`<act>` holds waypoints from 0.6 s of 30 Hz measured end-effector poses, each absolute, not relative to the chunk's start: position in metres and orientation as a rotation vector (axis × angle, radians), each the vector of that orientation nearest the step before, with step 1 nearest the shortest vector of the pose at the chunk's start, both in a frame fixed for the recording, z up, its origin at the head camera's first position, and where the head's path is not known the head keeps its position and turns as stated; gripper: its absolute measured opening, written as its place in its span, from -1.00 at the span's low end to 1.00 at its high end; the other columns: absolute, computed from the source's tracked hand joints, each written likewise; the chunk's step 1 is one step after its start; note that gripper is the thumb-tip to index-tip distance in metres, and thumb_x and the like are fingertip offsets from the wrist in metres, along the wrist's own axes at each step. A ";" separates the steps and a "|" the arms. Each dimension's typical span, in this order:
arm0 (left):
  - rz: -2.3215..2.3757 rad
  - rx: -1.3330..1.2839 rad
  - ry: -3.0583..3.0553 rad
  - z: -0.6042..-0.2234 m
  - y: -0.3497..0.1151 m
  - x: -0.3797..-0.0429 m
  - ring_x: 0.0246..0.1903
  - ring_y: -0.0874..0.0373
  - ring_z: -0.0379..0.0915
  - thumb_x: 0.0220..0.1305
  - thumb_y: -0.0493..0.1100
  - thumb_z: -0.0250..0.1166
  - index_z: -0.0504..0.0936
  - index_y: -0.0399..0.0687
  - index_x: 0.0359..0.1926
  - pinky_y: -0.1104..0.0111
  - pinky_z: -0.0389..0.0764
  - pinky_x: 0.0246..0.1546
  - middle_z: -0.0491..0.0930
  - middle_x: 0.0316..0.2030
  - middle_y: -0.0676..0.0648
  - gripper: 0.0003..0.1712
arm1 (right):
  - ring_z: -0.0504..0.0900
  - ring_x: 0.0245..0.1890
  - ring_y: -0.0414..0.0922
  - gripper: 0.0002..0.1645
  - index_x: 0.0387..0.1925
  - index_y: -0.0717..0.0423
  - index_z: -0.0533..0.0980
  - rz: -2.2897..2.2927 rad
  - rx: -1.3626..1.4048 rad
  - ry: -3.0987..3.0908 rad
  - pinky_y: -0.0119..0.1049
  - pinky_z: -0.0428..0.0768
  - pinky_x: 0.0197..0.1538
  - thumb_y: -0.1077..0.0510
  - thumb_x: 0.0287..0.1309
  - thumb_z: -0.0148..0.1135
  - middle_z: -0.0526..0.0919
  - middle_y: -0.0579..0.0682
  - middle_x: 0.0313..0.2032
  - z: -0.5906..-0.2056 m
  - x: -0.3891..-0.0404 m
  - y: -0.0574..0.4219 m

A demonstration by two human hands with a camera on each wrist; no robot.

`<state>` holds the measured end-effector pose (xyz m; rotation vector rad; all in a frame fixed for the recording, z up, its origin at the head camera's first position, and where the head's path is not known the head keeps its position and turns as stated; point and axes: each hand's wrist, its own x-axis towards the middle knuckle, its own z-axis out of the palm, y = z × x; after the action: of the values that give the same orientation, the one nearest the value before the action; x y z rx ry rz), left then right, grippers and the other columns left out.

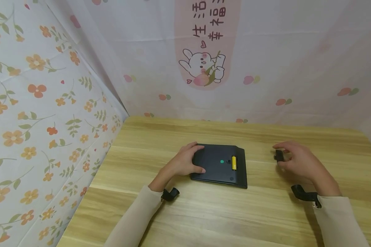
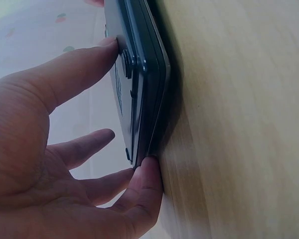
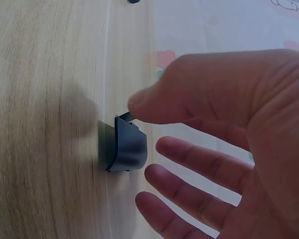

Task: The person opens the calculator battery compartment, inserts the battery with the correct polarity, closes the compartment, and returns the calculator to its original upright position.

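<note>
A flat black desk calculator (image 1: 211,173) lies back side up on the table, with a yellow battery (image 1: 234,163) in its open compartment. My left hand (image 1: 185,161) grips the calculator's left end. In the left wrist view, the thumb is on the back of the calculator (image 2: 153,64) and fingertips touch its edge. To the right, my right hand (image 1: 301,164) pinches a small black battery cover (image 1: 279,156), apart from the calculator. The right wrist view shows the thumb at one end of the battery cover (image 3: 131,148); the index finger is mostly hidden, the other fingers extended.
The wood-grain table (image 1: 219,216) reaches back to a pale printed curtain (image 1: 266,68). Another curtain with orange flowers (image 1: 49,113) hangs along the left side. Black mounts (image 1: 170,194) are on both wrists.
</note>
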<state>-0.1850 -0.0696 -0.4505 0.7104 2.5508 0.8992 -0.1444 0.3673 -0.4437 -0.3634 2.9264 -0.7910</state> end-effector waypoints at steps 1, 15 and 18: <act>0.902 0.712 2.550 -0.450 -0.070 -0.185 0.64 -0.38 0.01 0.30 -0.02 0.64 0.36 -0.05 0.68 -0.22 0.27 0.53 0.07 0.71 -0.29 0.03 | 0.59 0.18 0.46 -0.24 0.39 0.35 0.54 -0.787 -0.365 2.926 0.39 0.63 0.03 0.28 0.17 0.59 0.53 0.45 0.33 -0.444 -0.144 0.367; 0.908 0.720 2.552 -0.451 -0.070 -0.184 0.64 -0.38 0.03 0.30 -0.03 0.63 0.36 -0.07 0.67 -0.22 0.25 0.53 0.07 0.70 -0.31 0.02 | 0.61 0.14 0.50 -0.19 0.37 0.46 0.52 -0.728 -0.388 2.918 0.42 0.60 0.10 0.38 0.07 0.63 0.51 0.57 0.29 -0.447 -0.144 0.362; 0.911 0.725 2.552 -0.451 -0.070 -0.185 0.64 -0.38 0.03 0.30 -0.03 0.63 0.36 -0.07 0.67 -0.22 0.25 0.53 0.08 0.70 -0.32 0.02 | 0.61 0.14 0.51 -0.19 0.36 0.46 0.52 -0.711 -0.394 2.919 0.41 0.60 0.10 0.40 0.06 0.62 0.52 0.57 0.29 -0.447 -0.144 0.362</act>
<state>-0.1850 -0.0703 -0.4510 0.7245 2.5517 0.9114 -0.1440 0.3619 -0.4475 -0.3942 2.9194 -0.7114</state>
